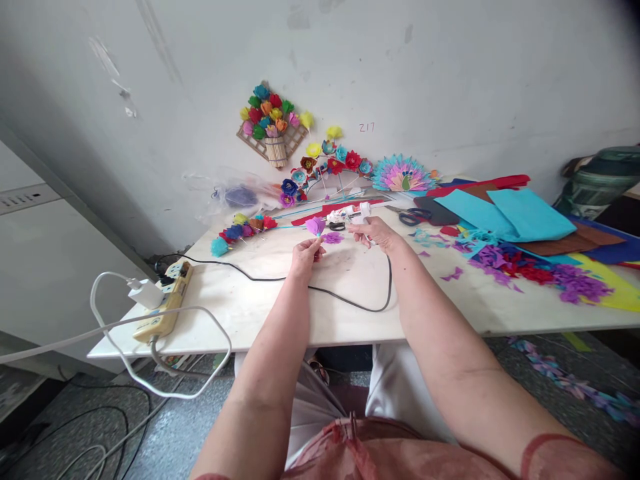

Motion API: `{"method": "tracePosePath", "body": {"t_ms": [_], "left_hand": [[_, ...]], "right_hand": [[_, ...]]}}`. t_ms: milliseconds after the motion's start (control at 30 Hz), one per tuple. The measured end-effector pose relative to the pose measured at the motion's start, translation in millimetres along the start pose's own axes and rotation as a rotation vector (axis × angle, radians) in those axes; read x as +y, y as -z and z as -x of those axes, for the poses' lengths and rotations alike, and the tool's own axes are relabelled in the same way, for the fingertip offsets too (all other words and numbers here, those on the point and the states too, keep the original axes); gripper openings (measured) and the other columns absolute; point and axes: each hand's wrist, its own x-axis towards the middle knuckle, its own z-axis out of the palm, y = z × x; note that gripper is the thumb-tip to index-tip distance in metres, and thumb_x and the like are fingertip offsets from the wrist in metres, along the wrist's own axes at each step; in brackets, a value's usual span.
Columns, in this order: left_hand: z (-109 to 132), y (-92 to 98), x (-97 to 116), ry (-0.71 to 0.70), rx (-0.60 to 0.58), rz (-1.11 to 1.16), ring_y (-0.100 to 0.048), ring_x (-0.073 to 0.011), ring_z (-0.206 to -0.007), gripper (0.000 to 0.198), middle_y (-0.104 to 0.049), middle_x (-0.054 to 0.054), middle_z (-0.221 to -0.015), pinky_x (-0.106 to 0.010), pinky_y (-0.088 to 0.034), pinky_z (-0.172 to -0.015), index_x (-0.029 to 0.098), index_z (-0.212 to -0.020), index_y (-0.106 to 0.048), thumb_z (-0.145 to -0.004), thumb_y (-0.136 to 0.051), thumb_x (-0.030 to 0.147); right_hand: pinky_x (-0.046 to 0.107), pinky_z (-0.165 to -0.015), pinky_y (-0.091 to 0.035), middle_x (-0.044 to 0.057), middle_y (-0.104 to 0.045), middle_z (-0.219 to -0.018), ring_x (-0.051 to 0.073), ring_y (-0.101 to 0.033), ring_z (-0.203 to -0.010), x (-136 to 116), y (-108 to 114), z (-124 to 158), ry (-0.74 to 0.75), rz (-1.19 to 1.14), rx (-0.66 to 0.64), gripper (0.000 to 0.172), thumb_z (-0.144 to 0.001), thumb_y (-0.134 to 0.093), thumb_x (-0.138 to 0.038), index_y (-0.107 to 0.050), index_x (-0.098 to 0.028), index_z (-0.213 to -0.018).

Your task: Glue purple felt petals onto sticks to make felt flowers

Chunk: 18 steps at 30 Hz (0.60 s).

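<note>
My left hand (308, 255) pinches a purple paper flower (315, 227) from below, its petals standing above my fingertips. To the right, my right hand (373, 232) is wrapped around a white glue gun (357, 213), whose nozzle points left toward the flower without visibly touching it. A black cord (367, 308) loops across the tabletop below that hand. Between my hands lies a flat purple petal piece (333, 237), with small dark-handled scissors (337, 227) just behind it.
A power strip (163, 307) with a white charger and cables sits at the table's left. Finished paper flowers (245, 230) lie behind it. Larger scissors (415, 216), blue paper sheets (530, 215) and purple scraps (583, 282) cover the right. A flower arch (341, 153) stands by the wall.
</note>
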Motion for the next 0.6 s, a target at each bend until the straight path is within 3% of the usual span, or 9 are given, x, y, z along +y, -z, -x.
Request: {"method": "tracePosePath", "body": {"t_ms": [600], "left_hand": [[0.5,-1.1,1.9,-0.017,0.008,-0.032,-0.040,-0.0049,-0.042,0.035,-0.055,0.000,-0.052,-0.021,-0.026,-0.042,0.013,-0.073,-0.064,-0.060,-0.069,0.044]], "right_hand": [[0.022,-0.030,-0.025,0.000,-0.052,-0.048,0.005,-0.037,-0.031,3.2,0.3,-2.1,0.006,0.050,-0.064,0.037,-0.062,-0.069,-0.047,-0.053,-0.013,-0.057]]}}
